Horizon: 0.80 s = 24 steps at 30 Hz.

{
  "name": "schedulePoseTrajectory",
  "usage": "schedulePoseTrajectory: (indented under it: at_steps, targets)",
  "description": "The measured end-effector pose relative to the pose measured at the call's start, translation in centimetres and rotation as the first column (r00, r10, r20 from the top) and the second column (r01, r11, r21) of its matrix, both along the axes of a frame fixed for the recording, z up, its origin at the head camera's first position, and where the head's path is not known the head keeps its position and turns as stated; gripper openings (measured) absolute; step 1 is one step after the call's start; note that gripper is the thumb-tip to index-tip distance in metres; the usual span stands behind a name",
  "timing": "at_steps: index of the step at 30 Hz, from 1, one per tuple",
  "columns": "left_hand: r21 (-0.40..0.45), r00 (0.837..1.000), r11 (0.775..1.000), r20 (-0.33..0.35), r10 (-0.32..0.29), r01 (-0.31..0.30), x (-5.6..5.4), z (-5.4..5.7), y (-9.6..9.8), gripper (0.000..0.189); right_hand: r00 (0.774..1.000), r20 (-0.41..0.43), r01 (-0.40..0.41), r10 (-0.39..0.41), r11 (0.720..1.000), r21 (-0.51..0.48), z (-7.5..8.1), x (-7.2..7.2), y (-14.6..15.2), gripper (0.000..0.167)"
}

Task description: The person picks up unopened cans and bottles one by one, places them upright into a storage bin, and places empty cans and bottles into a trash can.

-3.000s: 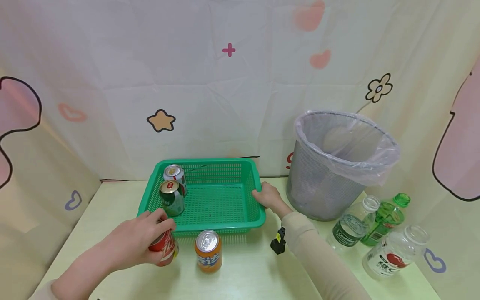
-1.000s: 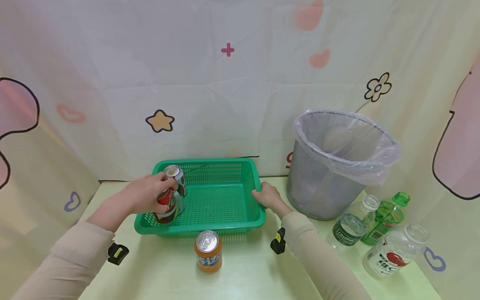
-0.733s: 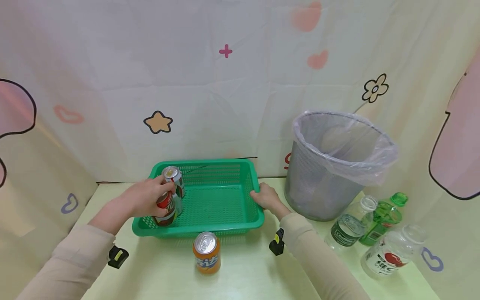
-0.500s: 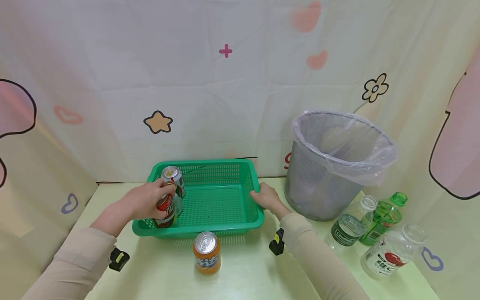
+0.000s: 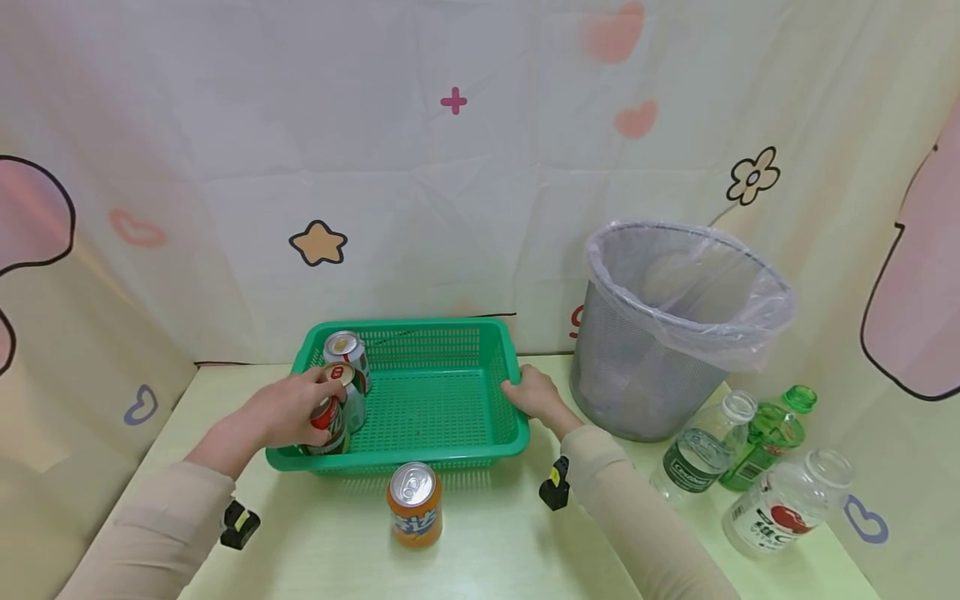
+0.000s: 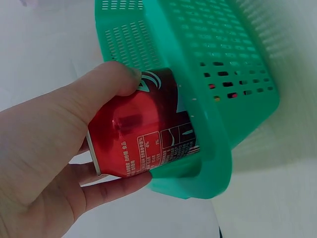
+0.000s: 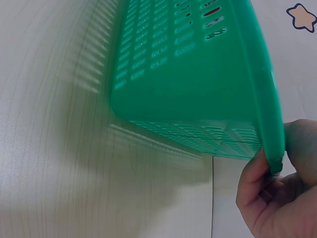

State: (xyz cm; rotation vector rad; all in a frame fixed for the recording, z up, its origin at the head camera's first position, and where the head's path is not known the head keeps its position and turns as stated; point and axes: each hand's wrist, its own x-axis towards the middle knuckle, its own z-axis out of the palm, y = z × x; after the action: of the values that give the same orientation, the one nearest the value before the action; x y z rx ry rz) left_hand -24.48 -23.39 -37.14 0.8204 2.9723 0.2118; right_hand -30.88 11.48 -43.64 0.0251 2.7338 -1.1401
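Note:
My left hand (image 5: 288, 410) grips a red soda can (image 6: 133, 124) inside the front left corner of the green basket (image 5: 450, 457). In the left wrist view the thumb lies along one side of the can and the fingers curl round the other. Directly behind it stand a green can (image 5: 351, 398) and a silver-topped can (image 5: 347, 352), in a row along the basket's left side. My right hand (image 5: 536, 392) pinches the basket's right rim, fingers outside and below it in the right wrist view. An orange soda can (image 5: 416, 505) stands on the table in front of the basket.
A mesh bin (image 5: 630, 367) with a clear plastic liner stands to the right of the basket. Beside it are a clear bottle (image 5: 701, 450), a green bottle (image 5: 772, 433) and a clear jar (image 5: 783, 508) with a white label. A patterned curtain (image 5: 420, 208) hangs behind the table.
My left hand has carried the red can from outside the basket into its front left corner, lately lowering it slightly and shifting it toward the front. My right hand has stayed on the rim.

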Motion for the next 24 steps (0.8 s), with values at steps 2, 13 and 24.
schedulePoseTrajectory:
  at_steps: [2, 13, 24]
  targets:
    - [-0.002, 1.0, 1.0, 0.003, 0.006, -0.006, 0.0, -0.2, 0.0, 0.039, 1.0, -0.001, 0.002, -0.002, 1.0, 0.002, 0.0, 0.0, 0.0, 0.037]
    - [-0.006, 1.0, 1.0, 0.01, 0.006, -0.006, -0.2, -1.4, 0.3, 0.042, 1.0, -0.004, 0.003, -0.003, 1.0, -0.001, -0.2, -0.2, 0.0, 0.036]
    - [-0.015, 1.0, 1.0, -0.01, 0.004, -0.004, -0.2, -2.4, 0.4, 0.041, 1.0, -0.001, 0.01, -0.01, 1.0, -0.004, -0.2, -0.1, 0.0, 0.037]
